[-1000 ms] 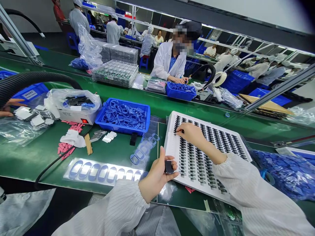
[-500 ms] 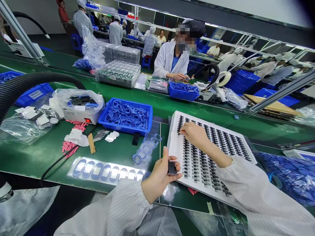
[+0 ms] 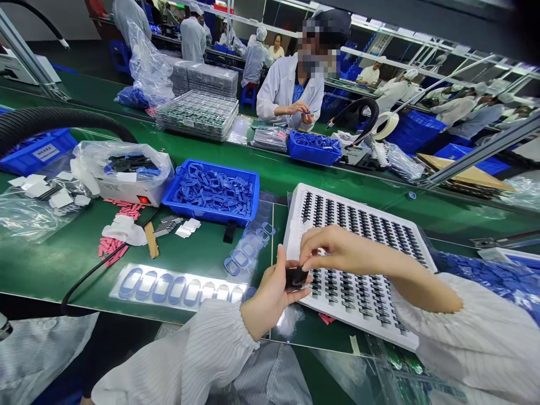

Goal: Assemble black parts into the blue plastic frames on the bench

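Your left hand (image 3: 272, 289) holds a small dark square piece (image 3: 296, 278); the thumb is on one side and the fingers are under and behind it. The piece is just beside the left edge of the white tray (image 3: 293, 230). Your right hand (image 3: 333, 247) reaches over this tray, and its fingertips come near together at the upper edge of the piece. I cannot tell if they pinch the piece itself or some small part, because the fingers hide this place.

The tray lies tilted to your view on the green bench (image 3: 202, 247), with rows of small black parts (image 3: 306, 208) in it. To the left of the tray stands a blue bin (image 3: 211, 215), filled with blue frames (image 3: 215, 188). Near your left sleeve lies a clear strip (image 3: 181, 292) with oval pieces in one line.

About writing: the farther blue box (image 3: 25, 163) at the left carries a white label (image 3: 46, 152) with dark characters, too small to be read. The white machine (image 3: 122, 191) with a lit red switch (image 3: 144, 199) has faint marks on its front, and these I also cannot read.
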`<move>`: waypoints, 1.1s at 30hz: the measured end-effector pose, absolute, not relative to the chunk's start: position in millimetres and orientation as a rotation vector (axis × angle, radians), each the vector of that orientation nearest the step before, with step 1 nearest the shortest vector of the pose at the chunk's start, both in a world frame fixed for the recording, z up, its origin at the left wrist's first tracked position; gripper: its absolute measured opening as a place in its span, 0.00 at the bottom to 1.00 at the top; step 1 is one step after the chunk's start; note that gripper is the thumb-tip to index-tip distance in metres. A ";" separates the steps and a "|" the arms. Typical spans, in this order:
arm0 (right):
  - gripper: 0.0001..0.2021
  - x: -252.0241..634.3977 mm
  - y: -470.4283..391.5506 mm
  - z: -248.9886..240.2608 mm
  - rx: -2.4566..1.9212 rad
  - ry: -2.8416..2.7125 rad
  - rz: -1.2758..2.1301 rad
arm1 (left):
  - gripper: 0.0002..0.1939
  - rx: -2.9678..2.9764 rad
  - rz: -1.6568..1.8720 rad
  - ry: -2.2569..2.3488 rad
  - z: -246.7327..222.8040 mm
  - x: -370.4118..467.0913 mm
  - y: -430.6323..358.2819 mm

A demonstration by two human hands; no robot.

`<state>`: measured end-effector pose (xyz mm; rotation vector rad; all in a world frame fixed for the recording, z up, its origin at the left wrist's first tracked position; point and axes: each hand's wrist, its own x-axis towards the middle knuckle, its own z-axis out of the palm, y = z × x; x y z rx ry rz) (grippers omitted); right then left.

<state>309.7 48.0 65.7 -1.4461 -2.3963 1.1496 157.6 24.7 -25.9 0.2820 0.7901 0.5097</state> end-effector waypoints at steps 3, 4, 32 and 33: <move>0.11 300.8 47.4 51.6 -1.484 -2.413 1.202 | 0.27 0.328 0.499 0.701 -27.6 156.5 24.8; 0.11 300.4 48.3 48.0 -1.493 -2.398 1.228 | 0.27 0.336 0.498 0.681 -27.8 156.0 24.6; 0.10 362.2 102.0 0.4 -2.289 -2.287 -0.119 | 0.26 0.308 0.487 0.816 -26.8 157.5 25.1; 0.10 363.9 101.6 5.8 -2.295 -2.276 -0.151 | 0.26 0.309 0.487 0.811 -27.0 157.7 25.0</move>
